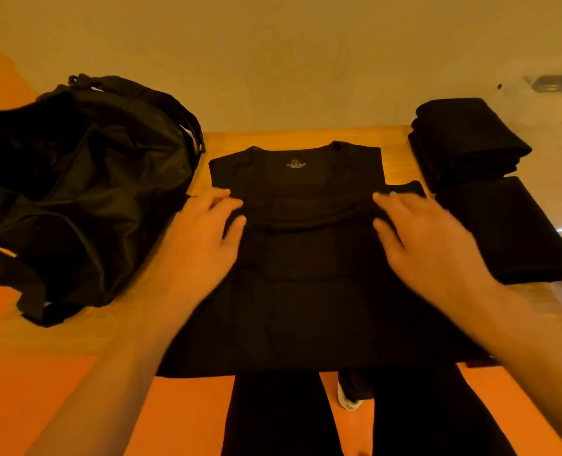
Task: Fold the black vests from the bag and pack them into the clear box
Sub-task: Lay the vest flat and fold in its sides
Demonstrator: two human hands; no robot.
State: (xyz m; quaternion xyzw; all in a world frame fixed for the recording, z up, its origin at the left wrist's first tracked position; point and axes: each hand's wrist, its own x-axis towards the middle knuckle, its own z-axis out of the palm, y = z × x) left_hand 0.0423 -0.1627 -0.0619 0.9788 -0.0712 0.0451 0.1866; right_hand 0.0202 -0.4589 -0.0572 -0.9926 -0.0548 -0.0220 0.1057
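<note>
I see a wooden table [394, 139] against a plain pale wall [273, 60], orange floor [181, 416] below its near edge, one white shoe [348, 398] there.

Bag [75, 192] cut by the left edge; vest label [296, 164] print too small to read

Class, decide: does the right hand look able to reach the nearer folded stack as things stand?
Probably yes: the right hand is on the spread vest, with nothing visible between it and the nearer folded stack.
</note>
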